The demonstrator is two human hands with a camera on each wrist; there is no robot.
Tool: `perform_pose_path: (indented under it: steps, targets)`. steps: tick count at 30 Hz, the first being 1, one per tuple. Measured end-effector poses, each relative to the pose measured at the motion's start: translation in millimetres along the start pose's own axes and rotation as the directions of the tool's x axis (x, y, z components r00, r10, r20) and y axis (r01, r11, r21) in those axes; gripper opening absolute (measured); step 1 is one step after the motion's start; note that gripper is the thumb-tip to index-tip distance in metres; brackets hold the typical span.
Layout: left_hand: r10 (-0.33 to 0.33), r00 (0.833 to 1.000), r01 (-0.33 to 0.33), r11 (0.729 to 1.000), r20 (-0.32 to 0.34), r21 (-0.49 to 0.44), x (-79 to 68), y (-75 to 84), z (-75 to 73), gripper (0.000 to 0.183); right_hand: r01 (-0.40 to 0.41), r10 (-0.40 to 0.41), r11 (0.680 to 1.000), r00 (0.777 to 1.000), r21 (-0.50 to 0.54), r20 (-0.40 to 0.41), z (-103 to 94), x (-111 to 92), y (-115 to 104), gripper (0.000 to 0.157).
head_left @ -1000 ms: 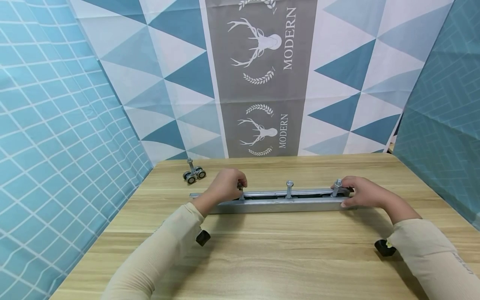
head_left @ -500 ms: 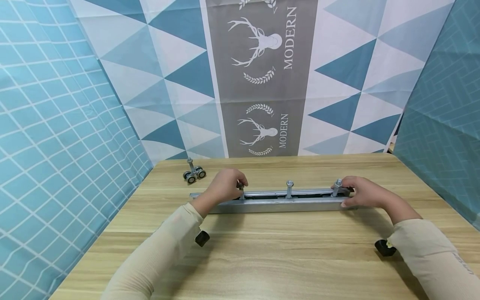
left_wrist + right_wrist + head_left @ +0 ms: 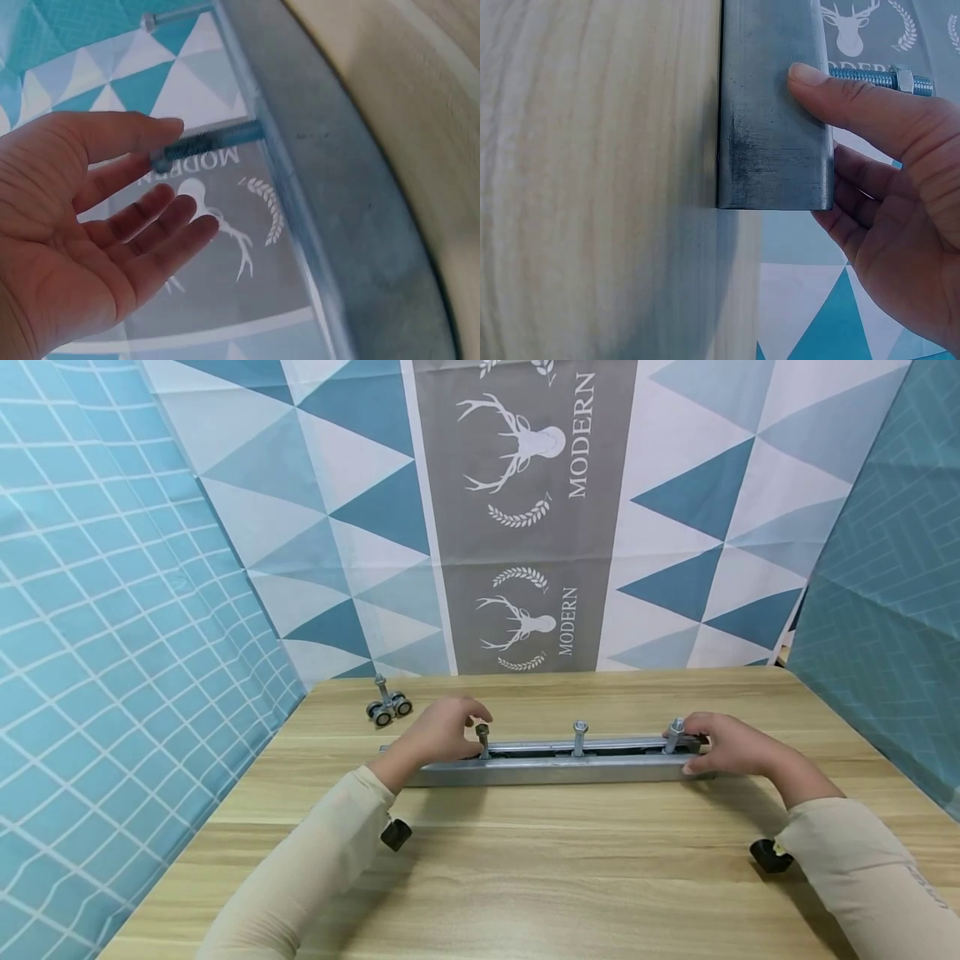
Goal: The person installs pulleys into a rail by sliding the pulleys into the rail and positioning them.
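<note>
A long silver metal rail [image 3: 555, 772] with a slot along its top lies across the wooden table. Three upright bolts stand out of the slot: a left bolt [image 3: 483, 741], a middle bolt [image 3: 579, 740] and a right bolt [image 3: 674, 737]. My left hand [image 3: 435, 735] is around the left bolt with loosely bent fingers apart; in the left wrist view the thumb is close to the bolt's tip, and whether it touches cannot be told. With the thumb on the front face and fingers behind, my right hand [image 3: 900, 172] grips the rail's right end.
A roller trolley [image 3: 388, 707] with small wheels and an upright bolt stands at the table's back left. Patterned cloth [image 3: 525, 527] hangs behind the table [image 3: 570, 877], with a blue checked cloth [image 3: 112, 610] at the left and a teal one [image 3: 885, 610] at the right.
My left hand has loosened around the left bolt and shifted slightly left, so the bolt's top now shows. My right hand and the rail have stayed in place.
</note>
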State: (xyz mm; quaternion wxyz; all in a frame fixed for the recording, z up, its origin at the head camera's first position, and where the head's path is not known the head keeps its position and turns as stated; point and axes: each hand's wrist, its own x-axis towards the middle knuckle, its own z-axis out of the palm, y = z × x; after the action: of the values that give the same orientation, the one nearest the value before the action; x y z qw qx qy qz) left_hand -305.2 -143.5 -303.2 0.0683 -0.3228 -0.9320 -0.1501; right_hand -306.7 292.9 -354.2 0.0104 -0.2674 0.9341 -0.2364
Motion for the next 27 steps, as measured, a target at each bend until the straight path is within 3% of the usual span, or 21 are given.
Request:
perform_pose_path:
  steps: [7,12,21,27]
  targets:
    - [0.023,0.999,-0.022,1.0,0.034,-0.009,-9.1,-10.0,-16.3,0.035,-0.02,0.02,1.0,1.0,0.01,0.008,0.0,0,1,0.046]
    - [-0.013,1.0,0.012,1.0,0.027,0.02,-15.4,-19.7,-24.8,0.033,-0.003,0.002,1.0,1.0,0.007,0.008,-0.3,0,0,0.047]
    - [-0.044,0.995,0.047,0.998,-0.093,0.029,-20.2,-44.3,-42.0,0.029,0.001,-0.001,1.0,1.0,-0.002,-0.005,-0.7,0,0,0.045]
    - [-0.103,0.986,0.106,0.994,-0.131,0.01,-20.7,-57.5,-49.5,0.026,0.008,-0.008,1.0,1.0,0.005,-0.012,0.6,0,2,0.046]
